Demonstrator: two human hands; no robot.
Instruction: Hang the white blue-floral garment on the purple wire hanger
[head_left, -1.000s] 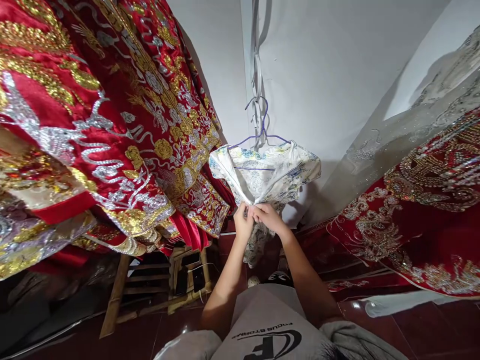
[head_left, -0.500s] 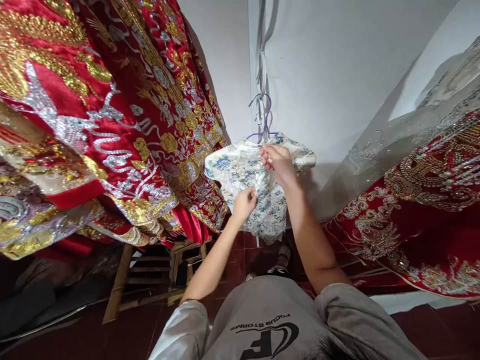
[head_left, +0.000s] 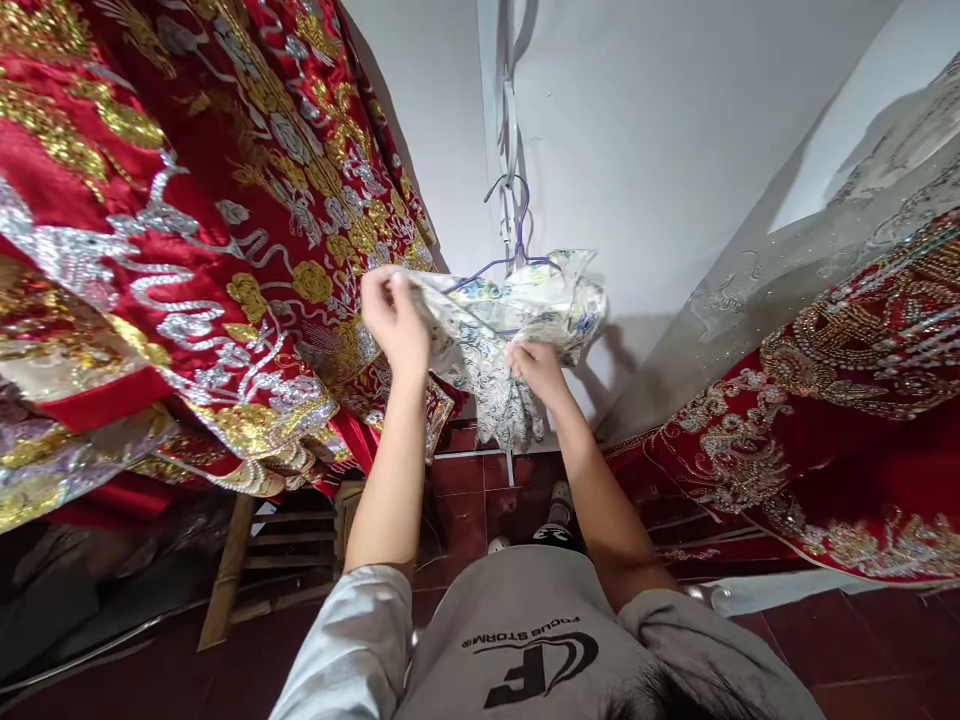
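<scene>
A small white garment with a blue floral print (head_left: 525, 310) hangs on a thin purple wire hanger (head_left: 516, 240) against the white wall. My left hand (head_left: 393, 315) is raised and closed on the garment's left sleeve edge, pulling it out to the left. My right hand (head_left: 531, 366) is closed on the fabric lower down at the middle, where the cloth bunches and hangs below it.
Heavy red robes with gold and silver embroidery (head_left: 195, 230) hang close on the left. Another red embroidered garment and a sheer beaded one (head_left: 825, 400) hang on the right. A wooden stool (head_left: 262, 550) stands on the dark red tile floor below.
My left hand rose from the garment's lower middle to its left sleeve. My right hand dropped from the collar by the hanger to the middle of the fabric.
</scene>
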